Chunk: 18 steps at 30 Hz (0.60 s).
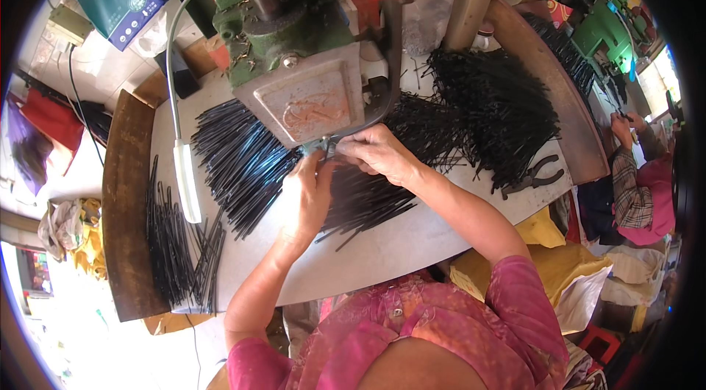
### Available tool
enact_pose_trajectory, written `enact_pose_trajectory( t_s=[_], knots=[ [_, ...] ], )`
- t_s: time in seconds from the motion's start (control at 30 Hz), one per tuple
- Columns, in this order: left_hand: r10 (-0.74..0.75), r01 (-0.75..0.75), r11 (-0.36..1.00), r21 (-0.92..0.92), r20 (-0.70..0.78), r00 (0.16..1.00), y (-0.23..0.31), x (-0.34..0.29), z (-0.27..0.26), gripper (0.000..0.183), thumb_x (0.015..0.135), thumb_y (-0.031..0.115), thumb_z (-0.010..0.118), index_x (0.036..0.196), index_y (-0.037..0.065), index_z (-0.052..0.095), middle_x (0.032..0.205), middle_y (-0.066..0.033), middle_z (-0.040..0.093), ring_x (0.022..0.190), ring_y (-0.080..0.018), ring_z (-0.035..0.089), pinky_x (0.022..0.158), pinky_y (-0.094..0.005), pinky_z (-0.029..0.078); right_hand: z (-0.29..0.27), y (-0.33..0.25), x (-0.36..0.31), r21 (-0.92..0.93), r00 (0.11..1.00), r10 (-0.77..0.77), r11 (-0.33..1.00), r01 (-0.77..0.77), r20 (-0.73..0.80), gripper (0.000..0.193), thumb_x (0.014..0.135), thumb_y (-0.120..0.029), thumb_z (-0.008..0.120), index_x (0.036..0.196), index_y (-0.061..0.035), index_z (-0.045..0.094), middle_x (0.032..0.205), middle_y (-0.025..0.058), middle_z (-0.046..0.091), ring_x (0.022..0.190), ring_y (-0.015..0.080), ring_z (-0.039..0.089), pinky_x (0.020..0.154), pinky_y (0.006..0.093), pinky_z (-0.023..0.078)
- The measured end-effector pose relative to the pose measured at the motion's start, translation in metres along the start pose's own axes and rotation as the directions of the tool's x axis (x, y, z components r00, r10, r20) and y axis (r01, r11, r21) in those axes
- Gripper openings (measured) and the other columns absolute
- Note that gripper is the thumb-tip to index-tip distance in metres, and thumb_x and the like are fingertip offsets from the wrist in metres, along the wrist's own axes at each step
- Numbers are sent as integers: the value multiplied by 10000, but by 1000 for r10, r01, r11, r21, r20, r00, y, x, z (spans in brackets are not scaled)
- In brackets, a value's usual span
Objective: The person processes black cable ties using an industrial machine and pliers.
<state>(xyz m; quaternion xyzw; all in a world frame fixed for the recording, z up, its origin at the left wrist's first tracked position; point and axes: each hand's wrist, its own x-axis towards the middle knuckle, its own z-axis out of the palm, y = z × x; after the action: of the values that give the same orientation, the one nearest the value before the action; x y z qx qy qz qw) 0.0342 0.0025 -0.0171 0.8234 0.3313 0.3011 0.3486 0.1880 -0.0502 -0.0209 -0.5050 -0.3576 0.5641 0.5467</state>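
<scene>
A green bench press (290, 88) with a worn grey front cover stands over the white worktop. Just below its head, my left hand (307, 191) has thumb and fingers pinched together at the small metal tool (315, 146). My right hand (376, 154) comes in from the right, its fingers closed beside the left fingertips. Whatever lies between the fingers is too small and too covered to name. Thin black rods fan out left of my left hand in a bundle (239, 162). More rods (368, 199) lie beneath my right hand and wrist.
A tangled heap of black rods (493, 103) fills the right, with pliers (535, 176) near the edge. Loose rods (180, 243) lie by the left wooden side board (129, 213). A lit lamp tube (186, 180) hangs left. A flask (469, 7) stands behind; another person (643, 191) works far right.
</scene>
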Motion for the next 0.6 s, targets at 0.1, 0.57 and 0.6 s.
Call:
enact_pose_trajectory(
  t_s=[0.1, 0.57, 0.6],
  knots=[
    [-243, 291, 917, -274, 197, 950, 27, -18, 2, 212, 834, 103, 510, 991, -35, 548, 702, -70, 586, 480, -91, 535, 409, -224, 400, 5, -3, -4, 1, 999, 31, 1000, -31, -13, 170, 825, -139, 548, 846, 25, 590, 557, -40, 416, 451, 14, 329, 381, 166, 214],
    [217, -197, 704, 682, 58, 975, -60, -15, -38, 85, 694, 17, 578, 768, 19, 534, 809, -99, 488, 790, -278, 469, 692, -359, 376, -31, -2, -19, 179, 966, 38, 984, 9, -257, 118, 822, -136, 559, 793, -23, 540, 693, 30, 529, 554, 82, 505, 483, 211, 415],
    [260, -226, 748, 624, 37, 965, -60, -14, -40, 80, 698, 9, 569, 769, 15, 533, 802, -102, 489, 777, -281, 472, 684, -361, 382, -31, -1, -20, 216, 960, 57, 976, 4, -272, 105, 822, -126, 555, 799, -24, 540, 712, 39, 544, 584, 98, 539, 515, 218, 450]
  ],
)
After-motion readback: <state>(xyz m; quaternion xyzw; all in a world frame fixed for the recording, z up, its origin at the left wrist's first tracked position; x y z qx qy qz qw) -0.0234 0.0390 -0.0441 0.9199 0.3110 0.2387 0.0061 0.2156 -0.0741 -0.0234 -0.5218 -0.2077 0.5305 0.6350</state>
